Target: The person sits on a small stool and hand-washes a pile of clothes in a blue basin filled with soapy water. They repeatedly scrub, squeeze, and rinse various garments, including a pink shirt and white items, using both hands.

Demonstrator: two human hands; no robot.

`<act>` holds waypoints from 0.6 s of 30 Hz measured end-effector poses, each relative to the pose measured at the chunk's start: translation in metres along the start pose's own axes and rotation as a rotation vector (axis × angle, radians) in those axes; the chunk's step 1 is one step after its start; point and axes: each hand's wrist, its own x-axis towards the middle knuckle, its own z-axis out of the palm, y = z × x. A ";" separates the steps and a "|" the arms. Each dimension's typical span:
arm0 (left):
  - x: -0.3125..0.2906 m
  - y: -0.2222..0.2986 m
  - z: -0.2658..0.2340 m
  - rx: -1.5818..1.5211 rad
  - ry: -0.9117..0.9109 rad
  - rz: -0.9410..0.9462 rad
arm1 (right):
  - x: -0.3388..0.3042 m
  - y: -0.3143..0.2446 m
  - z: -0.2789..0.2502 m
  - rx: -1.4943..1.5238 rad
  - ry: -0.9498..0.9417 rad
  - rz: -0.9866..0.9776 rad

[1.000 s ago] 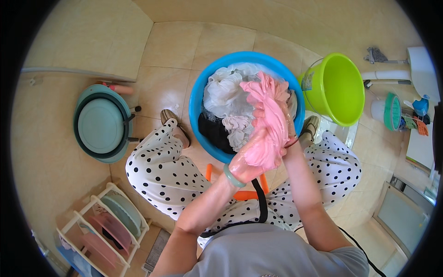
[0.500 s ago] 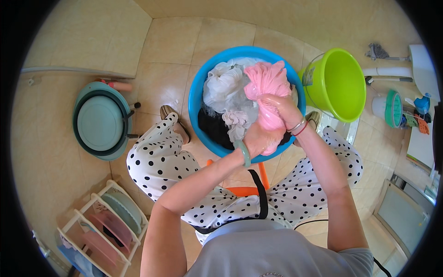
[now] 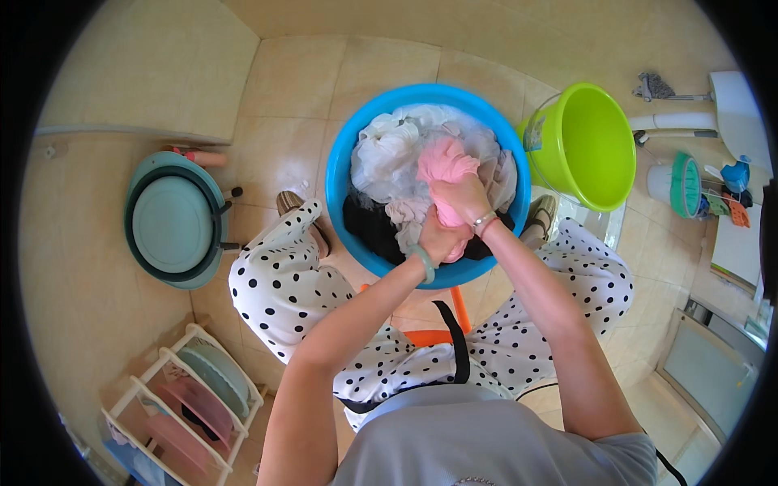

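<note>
Pink cloth [image 3: 446, 160] bunched over blue basin [image 3: 337, 185]; on cam I see L hand [image 3: 442, 239] gripping its lower pt, R hand [image 3: 462, 199] clasped just abv.

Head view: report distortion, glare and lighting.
Head view throughout: left and right margins fall to black; the foot of the smooth beige wall bows; pale sheen shows on the beige floor tiles; soft light falls on the crumpled pink cloth.
</note>
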 end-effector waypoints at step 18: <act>0.009 0.096 -0.019 -0.468 -0.263 -0.401 | 0.035 0.023 -0.054 0.255 0.038 -0.595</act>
